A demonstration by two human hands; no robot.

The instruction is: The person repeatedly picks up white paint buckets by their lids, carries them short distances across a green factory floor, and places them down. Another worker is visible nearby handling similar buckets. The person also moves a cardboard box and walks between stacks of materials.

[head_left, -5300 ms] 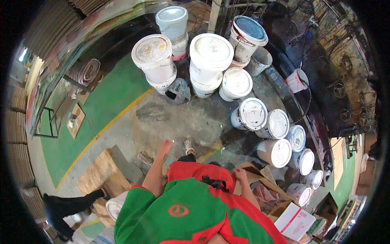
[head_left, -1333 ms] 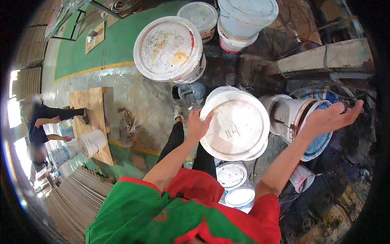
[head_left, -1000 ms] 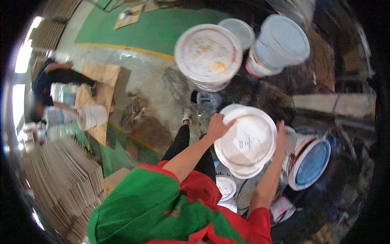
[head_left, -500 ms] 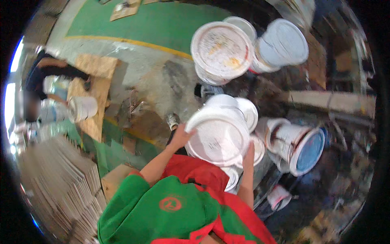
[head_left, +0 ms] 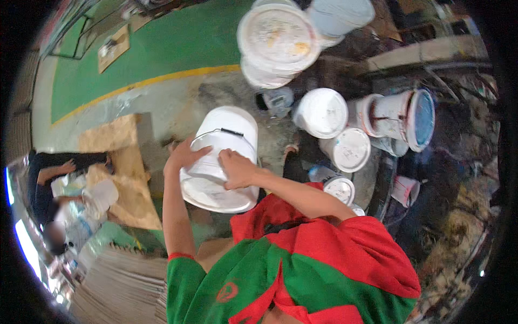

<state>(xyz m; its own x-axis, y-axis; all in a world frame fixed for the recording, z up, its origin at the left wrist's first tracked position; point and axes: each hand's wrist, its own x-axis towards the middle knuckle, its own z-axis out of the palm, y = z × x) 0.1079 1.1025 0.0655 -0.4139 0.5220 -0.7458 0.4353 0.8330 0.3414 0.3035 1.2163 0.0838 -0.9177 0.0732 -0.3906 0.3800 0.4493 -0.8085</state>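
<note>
White bucket (head_left: 222,142) fills both hands (head_left: 240,169); shirt (head_left: 307,264) bears red emblem (head_left: 226,292) (blurred).

White bucket (head_left: 227,144) now off lower bucket (head_left: 325,113)

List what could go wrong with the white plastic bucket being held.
The tilted white plastic bucket might slip: the bare left hand and bare right hand are against its body, while its black handle grip is unheld. The tan flat wooden board to its left might trip the person.
</note>
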